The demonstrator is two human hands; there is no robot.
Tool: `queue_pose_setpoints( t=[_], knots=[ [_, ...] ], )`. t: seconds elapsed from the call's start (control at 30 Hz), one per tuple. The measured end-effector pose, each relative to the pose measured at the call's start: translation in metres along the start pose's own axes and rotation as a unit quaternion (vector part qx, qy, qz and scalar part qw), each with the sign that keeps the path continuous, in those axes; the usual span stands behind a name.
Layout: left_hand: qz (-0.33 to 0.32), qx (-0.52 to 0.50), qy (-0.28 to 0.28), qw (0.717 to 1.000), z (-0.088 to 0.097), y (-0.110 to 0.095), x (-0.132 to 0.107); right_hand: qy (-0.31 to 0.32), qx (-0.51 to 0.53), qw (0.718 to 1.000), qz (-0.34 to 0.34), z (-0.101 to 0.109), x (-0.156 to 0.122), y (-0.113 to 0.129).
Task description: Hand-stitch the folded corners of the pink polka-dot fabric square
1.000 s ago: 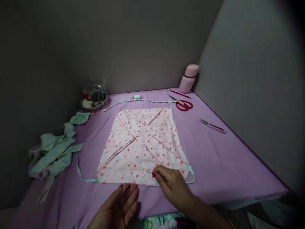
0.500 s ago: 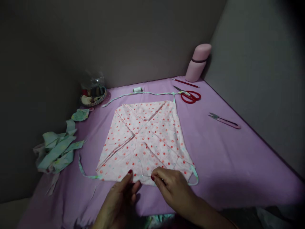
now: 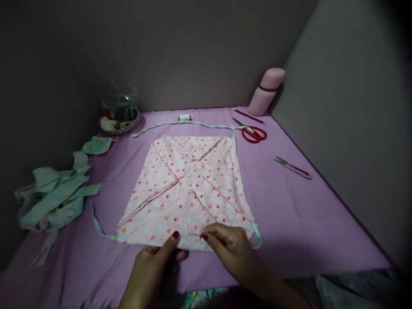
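Observation:
A pink cloth with red dots [image 3: 189, 189], folded into a square with creases crossing at its middle, lies flat on the purple table cover [image 3: 289, 214]. My left hand [image 3: 154, 268] grips the cloth's near edge, thumb on top and fingers tucked beneath. My right hand [image 3: 230, 249] pinches a thin needle-like thing right at that same edge, next to the left thumb. A mint green strap [image 3: 193, 123] runs along the far edge of the cloth, and another loops out at its near right corner.
Red scissors [image 3: 252, 133], a red pencil [image 3: 247, 116] and a pink bottle [image 3: 265, 92] stand far right. Small snips [image 3: 292, 168] lie to the right. A thread spool [image 3: 184, 117] and a basket of sewing bits [image 3: 119, 118] sit at the back. Mint fabric scraps [image 3: 54, 195] pile up at left.
My left hand came up from lying open below the cloth and took hold of its near edge beside my right hand. The right hand stayed pinched at the edge.

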State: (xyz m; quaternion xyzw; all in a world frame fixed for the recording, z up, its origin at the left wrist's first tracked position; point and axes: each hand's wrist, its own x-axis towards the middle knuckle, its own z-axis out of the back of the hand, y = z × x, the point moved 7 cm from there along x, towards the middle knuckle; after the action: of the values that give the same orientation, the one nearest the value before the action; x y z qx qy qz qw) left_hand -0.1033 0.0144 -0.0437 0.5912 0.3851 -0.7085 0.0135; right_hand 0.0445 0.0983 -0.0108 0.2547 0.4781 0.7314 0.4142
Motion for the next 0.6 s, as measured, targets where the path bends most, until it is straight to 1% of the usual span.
queue_pose_setpoints(
  t=[0.1, 0.23, 0.33, 0.4, 0.53, 0.6],
  knots=[
    [-0.026, -0.038, 0.030, 0.998, -0.001, -0.002, 0.003, -0.018, -0.017, 1.000, -0.010, 0.002, 0.000, -0.002],
    [-0.051, -0.036, 0.056, 0.997, -0.001, -0.003, 0.005, -0.020, -0.038, 0.999, -0.014, 0.000, 0.000, -0.005],
    [-0.036, -0.088, 0.058, 0.994, -0.003, 0.000, 0.007, -0.015, -0.048, 0.999, -0.013, -0.002, 0.001, -0.005],
    [-0.027, -0.113, 0.056, 0.992, -0.005, 0.000, 0.008, -0.012, -0.056, 0.998, -0.013, -0.003, 0.001, -0.003],
    [-0.064, -0.111, 0.077, 0.989, -0.011, -0.007, 0.007, -0.002, -0.063, 0.998, -0.032, -0.001, 0.004, 0.006],
    [-0.067, -0.109, 0.079, 0.989, -0.011, -0.008, 0.006, 0.008, -0.061, 0.998, -0.018, -0.002, 0.006, 0.013]
  ],
)
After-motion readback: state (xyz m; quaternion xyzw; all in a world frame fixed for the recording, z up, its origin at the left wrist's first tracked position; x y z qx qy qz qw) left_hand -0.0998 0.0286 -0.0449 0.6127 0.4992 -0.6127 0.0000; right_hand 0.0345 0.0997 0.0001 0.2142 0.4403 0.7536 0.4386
